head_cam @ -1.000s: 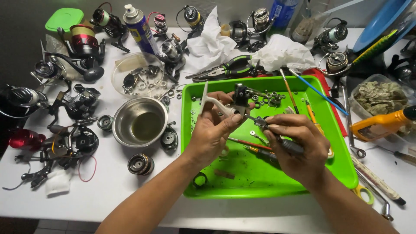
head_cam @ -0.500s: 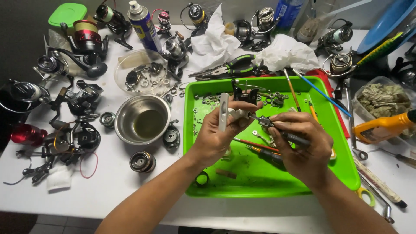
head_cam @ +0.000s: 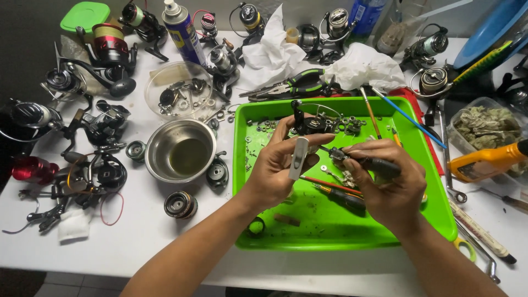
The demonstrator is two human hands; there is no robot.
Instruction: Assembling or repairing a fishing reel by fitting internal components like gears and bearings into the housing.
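Over the green tray (head_cam: 418, 220) the left hand (head_cam: 278, 165) is curled shut around a fishing reel body (head_cam: 311, 125), whose pale handle arm (head_cam: 298, 158) hangs down toward six o'clock across the fingers. The right hand (head_cam: 388, 184) sits at three o'clock of it, closed on a dark-handled screwdriver (head_cam: 366, 163). That tool's long axis runs roughly from three o'clock to nine o'clock, its tip at the reel just beside the left thumb, so both hands are practically touching.

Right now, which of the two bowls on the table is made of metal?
The metal bowl just left of the green tray. It is shiny steel and deep; the other bowl, behind it, is clear plastic and holds small parts.
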